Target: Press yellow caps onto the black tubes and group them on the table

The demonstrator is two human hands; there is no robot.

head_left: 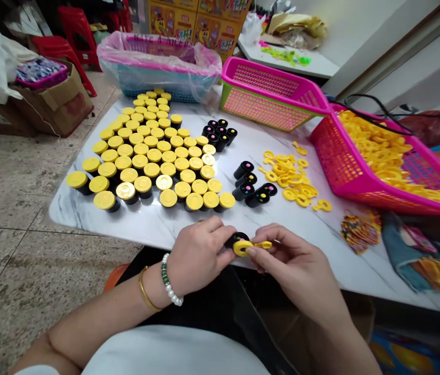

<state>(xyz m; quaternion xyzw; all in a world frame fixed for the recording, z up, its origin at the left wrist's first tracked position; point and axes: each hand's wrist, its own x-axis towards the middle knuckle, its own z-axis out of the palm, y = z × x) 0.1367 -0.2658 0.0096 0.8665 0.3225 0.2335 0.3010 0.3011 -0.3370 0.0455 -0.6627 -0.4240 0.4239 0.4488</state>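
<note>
My left hand (204, 255) is wrapped round a small black cylinder (236, 238) at the table's front edge. In my right hand (290, 263) a yellow plastic ring piece with a small loop (242, 247) is pinched, held against the cylinder's open end. Much of the cylinder is hidden by my fingers. Beyond my hands lie several black cylinders (244, 169) with coloured bits inside, some tipped over. To their right is a loose pile of yellow ring pieces (288, 174). Many black cylinders with yellow caps (151, 155) stand upright in rows on the left.
More open black cylinders (220, 133) stand at mid-table. A pink basket (337, 156) of yellow pieces sits at the right, near small printed packets (360, 229). Along the back are a pink-and-green basket (259, 99) and a plastic-lined basket (157, 78) on the marble-patterned table (141, 229).
</note>
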